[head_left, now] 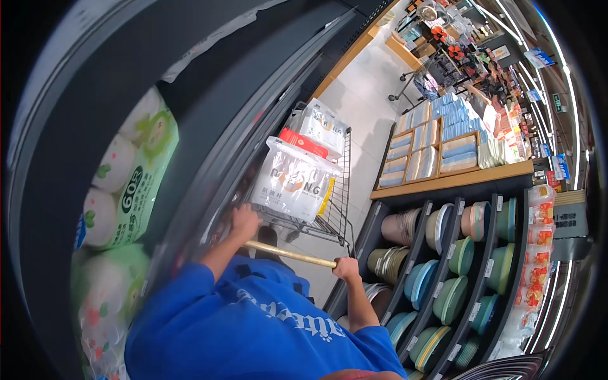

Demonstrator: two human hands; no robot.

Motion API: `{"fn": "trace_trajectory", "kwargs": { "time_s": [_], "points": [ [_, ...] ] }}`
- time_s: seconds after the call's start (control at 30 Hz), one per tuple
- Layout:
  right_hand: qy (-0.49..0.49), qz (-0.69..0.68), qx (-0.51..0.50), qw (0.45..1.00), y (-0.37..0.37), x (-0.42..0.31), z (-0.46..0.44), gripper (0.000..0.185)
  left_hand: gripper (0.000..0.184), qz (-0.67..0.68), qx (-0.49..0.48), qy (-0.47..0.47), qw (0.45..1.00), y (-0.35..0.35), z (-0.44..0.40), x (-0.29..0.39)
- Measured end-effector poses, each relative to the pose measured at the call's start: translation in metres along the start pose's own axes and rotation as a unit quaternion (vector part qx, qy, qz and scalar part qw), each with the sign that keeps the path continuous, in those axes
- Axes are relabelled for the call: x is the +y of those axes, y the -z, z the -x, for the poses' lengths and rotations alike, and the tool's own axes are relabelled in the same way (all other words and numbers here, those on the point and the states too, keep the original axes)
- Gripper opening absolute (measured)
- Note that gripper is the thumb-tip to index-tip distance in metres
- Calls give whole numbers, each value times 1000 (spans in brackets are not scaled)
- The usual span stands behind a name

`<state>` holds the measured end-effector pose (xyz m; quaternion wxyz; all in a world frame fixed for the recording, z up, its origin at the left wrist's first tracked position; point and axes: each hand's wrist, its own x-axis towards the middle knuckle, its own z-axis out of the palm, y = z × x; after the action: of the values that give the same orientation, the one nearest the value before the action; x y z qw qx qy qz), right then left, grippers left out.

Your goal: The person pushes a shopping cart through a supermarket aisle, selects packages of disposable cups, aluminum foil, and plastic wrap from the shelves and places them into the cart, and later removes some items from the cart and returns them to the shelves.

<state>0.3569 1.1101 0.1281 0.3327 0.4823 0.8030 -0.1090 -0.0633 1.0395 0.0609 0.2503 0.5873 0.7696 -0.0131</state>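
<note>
A wire shopping cart stands in front of me, loaded with white plastic packs. Their printed letters read partly "KONG". My right hand is closed around the right end of the cart's yellowish handle. At the cart's near left corner, my left hand is also closed, its wrist over the left end of the handle. Exactly which part of the cart its fingers grip is partly hidden. A red-labelled pack lies between the white ones.
Dark shelving with green-and-white wrapped rolls runs close along my left. On the right, a rack holds stacked bowls, and folded blue and beige cloths fill a display beyond it. Tiled floor stretches ahead towards another cart.
</note>
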Motion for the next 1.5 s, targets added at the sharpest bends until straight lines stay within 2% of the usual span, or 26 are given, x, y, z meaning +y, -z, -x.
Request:
{"fn": "trace_trajectory", "kwargs": {
  "time_s": [0.13,0.17,0.37,0.43,0.6,0.7,0.8,0.83,0.9,1.0,1.1,1.2,1.3,1.4,1.43,1.5],
  "points": [
    [-14,-12,-1,1000,9,7,-19,26,42,12,-10,-6,1000,-2,-29,5],
    [-7,-13,-13,1000,23,19,-3,28,42,-8,2,2,1000,26,-7,23],
    [-5,-5,-46,999,31,28,-39,29,52,14,30,-21,999,-5,-58,14],
    [11,-27,-27,999,31,39,-21,28,50,-12,5,-4,1000,31,-34,32],
    [27,-34,-19,999,37,38,-22,28,50,-13,-23,31,999,45,-41,39],
    [51,-51,3,997,33,47,-23,24,41,87,4,89,992,53,-52,52],
    [77,-64,33,994,27,58,-26,20,47,66,-32,41,996,33,-75,52],
    [87,-67,45,993,27,62,-28,19,51,99,-50,37,993,31,-82,51],
    [100,-73,73,990,26,68,-26,18,58,161,-86,32,983,30,-92,48],
    [119,-84,105,984,19,75,-30,15,70,283,-59,126,949,48,-128,42],
    [128,-95,122,980,21,83,-28,13,74,319,-3,227,920,28,-170,38],
    [128,-96,135,978,24,85,-29,13,75,382,-52,205,899,24,-198,58],
    [123,-100,121,980,27,85,-29,16,73,342,111,238,902,-32,-225,74],
    [127,-97,114,981,26,87,-28,18,89,436,104,292,845,-75,-244,62],
    [132,-98,122,979,23,89,-27,19,86,518,74,235,819,-59,-232,63],
    [137,-99,134,976,20,93,-30,20,83,553,46,206,806,-42,-223,69]
  ]
}}
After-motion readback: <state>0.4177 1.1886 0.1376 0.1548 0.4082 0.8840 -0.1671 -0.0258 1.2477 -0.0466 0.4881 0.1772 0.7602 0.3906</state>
